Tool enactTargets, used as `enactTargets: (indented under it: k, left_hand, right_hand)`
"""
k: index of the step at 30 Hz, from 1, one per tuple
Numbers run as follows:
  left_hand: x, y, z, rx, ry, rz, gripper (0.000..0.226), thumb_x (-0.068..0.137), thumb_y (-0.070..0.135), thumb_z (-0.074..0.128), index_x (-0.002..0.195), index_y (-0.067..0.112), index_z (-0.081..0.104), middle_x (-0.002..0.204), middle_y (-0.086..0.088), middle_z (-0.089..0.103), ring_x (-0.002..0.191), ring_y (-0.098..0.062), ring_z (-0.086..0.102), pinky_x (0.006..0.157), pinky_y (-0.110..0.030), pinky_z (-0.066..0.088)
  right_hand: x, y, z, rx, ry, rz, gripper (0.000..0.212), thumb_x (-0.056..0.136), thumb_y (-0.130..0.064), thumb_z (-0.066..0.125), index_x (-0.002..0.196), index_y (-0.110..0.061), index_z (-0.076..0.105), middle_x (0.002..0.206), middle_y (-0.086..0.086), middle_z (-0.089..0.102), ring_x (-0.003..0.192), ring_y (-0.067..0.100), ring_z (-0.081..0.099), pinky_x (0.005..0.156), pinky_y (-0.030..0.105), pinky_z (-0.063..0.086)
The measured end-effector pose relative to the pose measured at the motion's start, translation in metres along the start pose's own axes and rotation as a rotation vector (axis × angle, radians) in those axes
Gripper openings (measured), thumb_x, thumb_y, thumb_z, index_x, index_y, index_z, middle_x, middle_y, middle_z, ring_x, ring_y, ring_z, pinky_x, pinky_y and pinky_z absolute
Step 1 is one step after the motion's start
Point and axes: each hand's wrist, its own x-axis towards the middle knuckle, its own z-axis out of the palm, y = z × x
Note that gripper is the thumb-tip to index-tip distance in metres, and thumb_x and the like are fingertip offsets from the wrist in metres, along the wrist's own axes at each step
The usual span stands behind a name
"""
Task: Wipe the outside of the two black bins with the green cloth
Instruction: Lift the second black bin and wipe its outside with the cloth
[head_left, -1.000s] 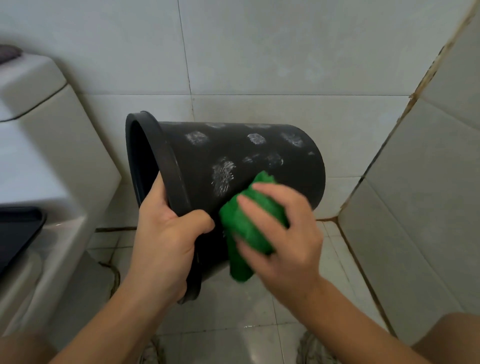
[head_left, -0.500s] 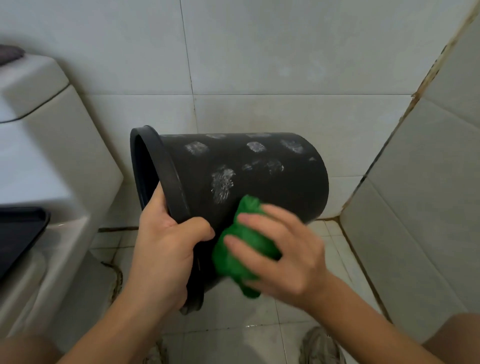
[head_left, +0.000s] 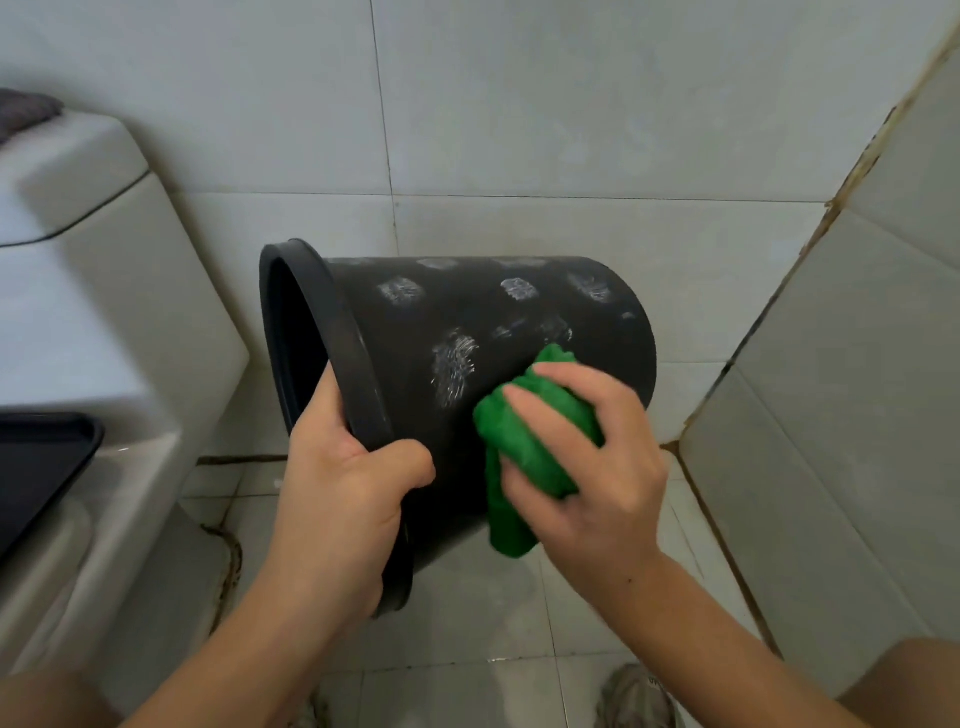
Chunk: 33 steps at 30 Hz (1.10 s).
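Observation:
A round black bin (head_left: 519, 322) is held tipped on its side in the air, its mouth facing left, with whitish smudges across its outer wall. My left hand (head_left: 343, 493) grips the bin's rim, thumb outside and fingers inside. My right hand (head_left: 597, 467) holds a bunched green cloth (head_left: 524, 457) and presses it against the bin's lower side wall, right of the largest smudge. A second bin is not in view.
A white toilet tank (head_left: 104, 291) and a toilet with a black seat (head_left: 36, 467) fill the left side. Tiled walls meet in a corner at the right (head_left: 779, 312). The tiled floor (head_left: 467, 649) lies below, with my knees and shoes at the bottom edge.
My right hand slid the cloth down and left along the bin wall, then back up and to the right. The left hand's grip on the rim is unchanged.

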Motion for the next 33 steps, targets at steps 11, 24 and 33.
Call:
enactTargets:
  k: [11, 24, 33]
  left_hand:
    - [-0.007, 0.003, -0.007, 0.208, -0.045, 0.003, 0.062, 0.048, -0.004, 0.047, 0.083, 0.042, 0.069, 0.07, 0.006, 0.067, 0.068, -0.009, 0.063, 0.057, -0.024, 0.05]
    - [-0.013, 0.002, 0.0, 0.286, -0.192, 0.063, 0.062, 0.051, -0.009, 0.044, 0.1, 0.024, 0.064, 0.054, 0.021, 0.058, 0.051, 0.006, 0.054, 0.052, -0.004, 0.04]
    - [-0.011, -0.006, 0.002, 0.225, -0.192, 0.069, 0.066, 0.051, -0.01, 0.047, 0.091, 0.037, 0.07, 0.061, 0.006, 0.061, 0.055, -0.006, 0.053, 0.052, -0.024, 0.046]
  right_hand:
    - [0.026, 0.044, -0.012, 0.0, 0.0, 0.438, 0.034, 0.082, -0.029, 0.062, 0.112, -0.017, 0.071, 0.112, -0.002, 0.06, 0.1, 0.008, 0.056, 0.089, 0.004, 0.036]
    - [0.033, 0.041, -0.011, 0.091, -0.061, 0.475, 0.032, 0.08, -0.033, 0.062, 0.108, -0.02, 0.072, 0.11, -0.003, 0.063, 0.095, -0.007, 0.054, 0.085, 0.005, 0.037]
    - [0.018, -0.007, -0.01, 0.107, -0.102, 0.098, 0.03, 0.082, -0.025, 0.065, 0.106, -0.009, 0.074, 0.113, 0.011, 0.064, 0.106, 0.024, 0.061, 0.091, 0.035, 0.049]
